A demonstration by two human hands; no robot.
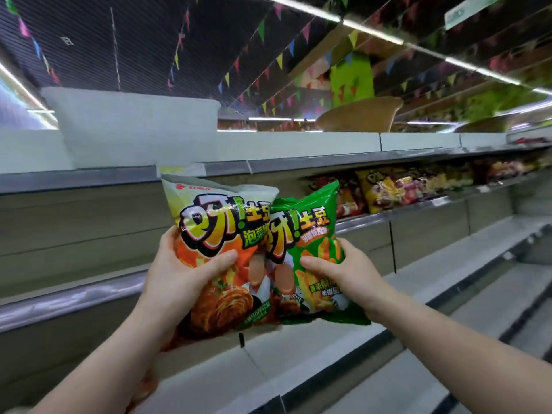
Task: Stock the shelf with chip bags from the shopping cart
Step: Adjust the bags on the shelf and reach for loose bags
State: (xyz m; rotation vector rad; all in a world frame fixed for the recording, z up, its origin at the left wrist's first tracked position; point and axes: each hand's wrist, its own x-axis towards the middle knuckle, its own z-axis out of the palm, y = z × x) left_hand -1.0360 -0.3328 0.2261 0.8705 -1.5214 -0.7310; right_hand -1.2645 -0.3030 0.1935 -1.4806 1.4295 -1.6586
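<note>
Orange chip bag [218,255] in left hand [182,273], thumb curled over front face. Green chip bag [310,258] in right hand [346,270], pinched at lower edge; bags overlap at centre. Both held upright in air before bare middle shelf [89,294], not yet set down. Stocked bags [388,189] farther right (blurred). Risk: slick film slips from right-hand pinch; bags topple forward off shelf lip if stood shallow.
</note>
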